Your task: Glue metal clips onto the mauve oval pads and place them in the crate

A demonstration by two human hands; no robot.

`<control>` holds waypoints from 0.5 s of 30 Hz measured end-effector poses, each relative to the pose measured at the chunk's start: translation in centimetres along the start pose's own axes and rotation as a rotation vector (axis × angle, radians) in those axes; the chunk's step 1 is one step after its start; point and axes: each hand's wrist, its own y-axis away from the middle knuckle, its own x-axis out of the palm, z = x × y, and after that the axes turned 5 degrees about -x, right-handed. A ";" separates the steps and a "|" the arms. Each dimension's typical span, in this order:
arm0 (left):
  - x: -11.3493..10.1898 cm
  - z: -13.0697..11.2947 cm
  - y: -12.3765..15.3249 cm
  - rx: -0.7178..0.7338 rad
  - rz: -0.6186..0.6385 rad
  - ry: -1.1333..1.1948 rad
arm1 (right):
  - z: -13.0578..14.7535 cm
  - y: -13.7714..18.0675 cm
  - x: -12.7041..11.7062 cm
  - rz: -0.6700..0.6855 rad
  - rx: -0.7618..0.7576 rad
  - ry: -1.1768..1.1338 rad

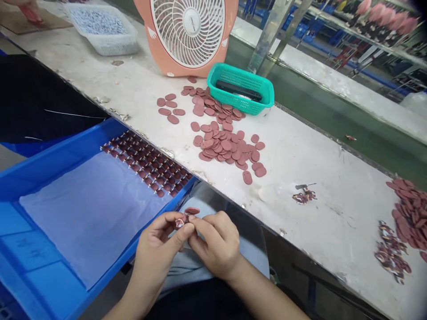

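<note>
My left hand (159,242) and my right hand (216,242) meet over my lap, below the table's front edge. Together they pinch a small reddish-brown oval piece (191,210) with a shiny bit under it. A heap of the same oval pieces (227,142) lies on the white table (300,155) ahead. To my left a blue tray (46,164) holds rows of finished pieces (147,162) along its far edge, on a pale sheet (90,209).
A teal basket (240,89) and an orange fan (188,33) stand at the table's back. A white tub (100,29) sits far left. More oval pieces (410,213), shiny scraps (390,253) and a small scrap pile (304,195) lie to the right.
</note>
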 end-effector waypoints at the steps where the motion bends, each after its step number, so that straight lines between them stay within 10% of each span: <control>1: -0.3 0.0 -0.3 0.007 -0.031 -0.024 | 0.0 -0.1 0.4 0.008 0.004 0.000; 7: -5.0 -0.2 -5.0 0.029 -0.210 -0.595 | 0.2 -0.3 -0.8 0.100 -0.058 -0.039; 15: -9.3 1.4 -12.5 -0.090 -0.155 -1.186 | -0.7 1.3 -4.9 0.076 -0.008 0.070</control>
